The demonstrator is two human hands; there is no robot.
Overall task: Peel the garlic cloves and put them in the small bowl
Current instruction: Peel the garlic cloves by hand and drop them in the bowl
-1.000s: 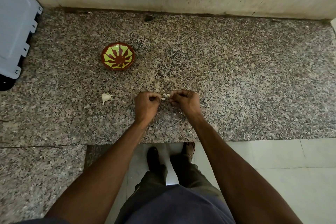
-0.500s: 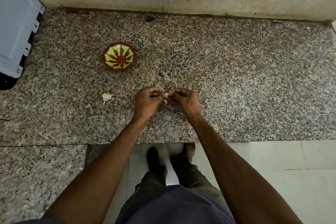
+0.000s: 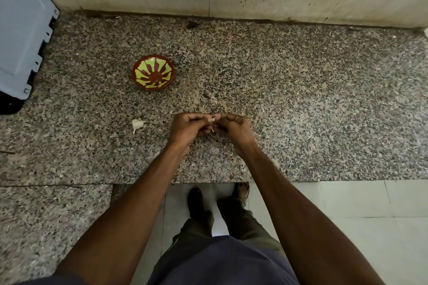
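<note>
Granite counter (image 3: 301, 99): left hand (image 3: 187, 128), right hand (image 3: 234, 127) pinching garlic clove (image 3: 212, 120) together.

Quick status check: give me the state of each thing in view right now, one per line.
left hand: fingers curled, pinching the garlic clove
right hand: fingers curled, pinching the same clove from the other side
garlic clove: held between both hands above the counter, mostly hidden; how much is peeled cannot be told
small bowl: upright on the counter, no cloves visible inside
garlic piece: lying loose on the counter, untouched, skin on
</note>
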